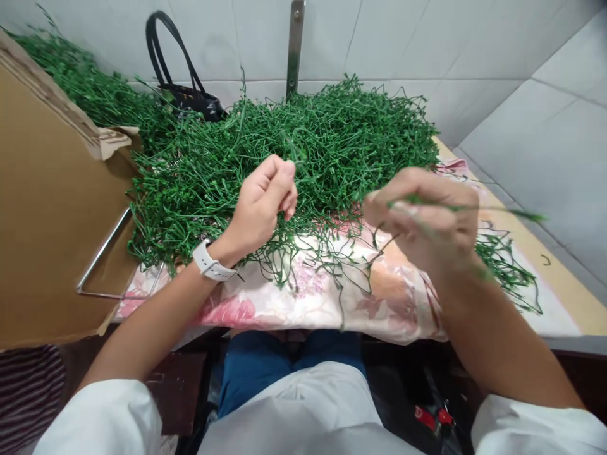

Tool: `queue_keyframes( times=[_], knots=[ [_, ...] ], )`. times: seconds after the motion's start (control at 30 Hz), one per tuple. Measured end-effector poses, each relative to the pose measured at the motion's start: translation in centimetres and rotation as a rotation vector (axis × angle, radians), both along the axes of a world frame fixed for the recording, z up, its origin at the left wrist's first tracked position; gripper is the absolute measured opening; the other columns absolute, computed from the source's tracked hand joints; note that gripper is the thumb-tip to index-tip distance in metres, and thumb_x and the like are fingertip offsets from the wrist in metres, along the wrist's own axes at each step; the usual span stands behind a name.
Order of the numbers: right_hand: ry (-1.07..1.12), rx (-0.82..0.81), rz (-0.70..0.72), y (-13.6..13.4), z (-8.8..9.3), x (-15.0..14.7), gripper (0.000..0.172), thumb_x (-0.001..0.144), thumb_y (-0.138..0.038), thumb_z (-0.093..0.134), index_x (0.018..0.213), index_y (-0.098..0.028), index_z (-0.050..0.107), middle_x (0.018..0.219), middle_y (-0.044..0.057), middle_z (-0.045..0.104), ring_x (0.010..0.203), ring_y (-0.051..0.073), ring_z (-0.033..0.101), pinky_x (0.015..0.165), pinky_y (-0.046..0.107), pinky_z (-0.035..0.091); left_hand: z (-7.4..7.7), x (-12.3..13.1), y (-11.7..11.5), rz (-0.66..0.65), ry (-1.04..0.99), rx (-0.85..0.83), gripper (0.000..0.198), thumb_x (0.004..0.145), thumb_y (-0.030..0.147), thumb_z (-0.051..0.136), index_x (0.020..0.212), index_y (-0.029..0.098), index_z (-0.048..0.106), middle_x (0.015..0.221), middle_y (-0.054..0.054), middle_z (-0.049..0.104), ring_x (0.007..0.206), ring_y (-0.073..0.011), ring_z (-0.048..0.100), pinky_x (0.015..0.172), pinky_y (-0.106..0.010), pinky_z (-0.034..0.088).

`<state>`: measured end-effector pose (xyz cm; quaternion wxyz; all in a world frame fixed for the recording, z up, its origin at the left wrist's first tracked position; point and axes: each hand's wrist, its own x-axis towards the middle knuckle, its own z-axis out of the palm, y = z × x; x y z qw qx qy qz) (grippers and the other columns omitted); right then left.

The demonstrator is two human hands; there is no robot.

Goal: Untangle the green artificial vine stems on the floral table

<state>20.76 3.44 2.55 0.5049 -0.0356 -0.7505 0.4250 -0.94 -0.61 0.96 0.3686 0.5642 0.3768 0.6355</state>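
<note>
The right hand (422,221) pinches one green sprig (467,208); the left hand (260,202), curled nearly shut, touches a tangled green heap (303,145) (any strand in its grip is hard to make out).

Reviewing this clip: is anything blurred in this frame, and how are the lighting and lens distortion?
In the head view, the right hand and the green strand it pinches are motion-blurred, while the left hand looks sharper; lighting is even with soft shadows; wide-angle distortion skews the tiled wall.

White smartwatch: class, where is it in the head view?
The white smartwatch sits on the left wrist, in the head view's left half, just behind the left hand, above the floral cloth.
</note>
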Motion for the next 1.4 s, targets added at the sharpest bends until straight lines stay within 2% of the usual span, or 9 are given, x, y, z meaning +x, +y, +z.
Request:
queue_keyframes(
  times=[0.13, 0.23, 0.4, 0.47, 0.6, 0.77, 1.0, 1.17, 1.4],
  knots=[
    [0.126, -0.258, 0.059, 1.7, 0.3, -0.7, 0.051, 0.087, -0.037, 0.078, 0.059, -0.023, 0.038, 0.051, -0.005, 0.033, 0.038, 0.007, 0.021, 0.031, 0.025, 0.018, 0.0, 0.5, -0.6, -0.102, 0.018, -0.035, 0.039, 0.095, 0.060, 0.073, 0.085, 0.023, 0.061, 0.053, 0.008, 0.041, 0.042, -0.0069, 0.041, 0.041, -0.022, 0.036],
    [0.138, -0.328, -0.063, 1.9, 0.4, -0.9, 0.057, 0.091, -0.052, 0.077, 0.057, -0.021, 0.043, 0.052, -0.004, 0.043, 0.036, 0.005, 0.025, 0.030, 0.024, 0.020, -0.1, 0.6, -0.9, -0.133, -0.009, -0.040, 0.038, 0.093, 0.060, 0.076, 0.093, 0.023, 0.067, 0.050, 0.009, 0.036, 0.039, -0.0063, 0.036, 0.038, -0.023, 0.032],
    [0.107, -0.465, -0.074, 0.9, 0.9, -0.6, 0.030, 0.091, -0.047, 0.082, 0.083, -0.021, 0.069, 0.065, -0.002, 0.066, 0.037, 0.006, 0.035, 0.034, 0.025, 0.021, -0.1, 0.6, -0.9, -0.223, 0.007, -0.005, 0.035, 0.095, 0.056, 0.073, 0.093, 0.022, 0.067, 0.050, 0.011, 0.031, 0.037, -0.0051, 0.027, 0.036, -0.022, 0.025],
    [0.100, -0.507, -0.041, 0.8, 1.2, -0.5, 0.021, 0.089, -0.037, 0.083, 0.097, -0.020, 0.074, 0.059, -0.004, 0.057, 0.039, 0.007, 0.033, 0.037, 0.026, 0.020, 0.0, 0.8, -0.9, -0.230, 0.029, 0.023, 0.034, 0.096, 0.054, 0.072, 0.089, 0.022, 0.066, 0.049, 0.010, 0.031, 0.037, -0.0055, 0.027, 0.036, -0.022, 0.023],
    [0.030, -0.567, -0.061, 0.9, 0.9, -0.4, 0.018, 0.077, -0.014, 0.071, 0.094, -0.017, 0.075, 0.056, -0.008, 0.034, 0.043, 0.006, 0.018, 0.041, 0.028, 0.009, 0.2, 1.0, -1.2, -0.143, 0.127, 0.085, 0.040, 0.094, 0.057, 0.075, 0.079, 0.020, 0.068, 0.052, 0.007, 0.041, 0.043, -0.0054, 0.033, 0.039, -0.023, 0.023],
    [-0.091, -0.225, -0.266, 0.1, -0.3, -0.6, 0.007, 0.091, -0.023, 0.071, 0.097, -0.021, 0.071, 0.058, -0.007, 0.035, 0.046, 0.009, 0.023, 0.045, 0.031, 0.013, 0.6, 1.1, -1.6, -0.105, 0.231, 0.123, 0.038, 0.091, 0.052, 0.080, 0.077, 0.016, 0.075, 0.058, 0.004, 0.054, 0.051, -0.0052, 0.041, 0.048, -0.022, 0.033],
    [-0.311, 0.446, -0.401, 0.4, -0.8, -0.3, 0.020, 0.100, -0.042, 0.072, 0.100, -0.022, 0.071, 0.064, -0.004, 0.051, 0.050, 0.009, 0.036, 0.052, 0.029, 0.032, 0.3, 0.9, -1.5, -0.110, 0.251, 0.129, 0.033, 0.093, 0.045, 0.080, 0.081, 0.015, 0.076, 0.059, 0.005, 0.053, 0.052, -0.0048, 0.039, 0.052, -0.021, 0.036],
    [-0.422, 0.581, -0.436, 1.0, -0.7, 0.0, 0.023, 0.108, -0.034, 0.058, 0.091, -0.022, 0.069, 0.071, 0.001, 0.066, 0.056, 0.012, 0.050, 0.057, 0.028, 0.041, 0.5, 0.7, -1.6, -0.027, 0.406, 0.175, 0.035, 0.097, 0.044, 0.074, 0.080, 0.013, 0.071, 0.062, 0.004, 0.054, 0.054, -0.0054, 0.039, 0.050, -0.021, 0.032],
    [-0.388, 0.643, -0.266, 1.0, -1.2, 0.2, 0.025, 0.100, -0.008, 0.055, 0.117, -0.020, 0.069, 0.095, 0.003, 0.077, 0.074, 0.010, 0.067, 0.064, 0.023, 0.049, 1.0, 0.1, -2.1, -0.101, 0.593, 0.206, 0.031, 0.102, 0.037, 0.064, 0.081, 0.014, 0.069, 0.069, 0.001, 0.062, 0.061, -0.0077, 0.048, 0.058, -0.021, 0.039]
  ],
)
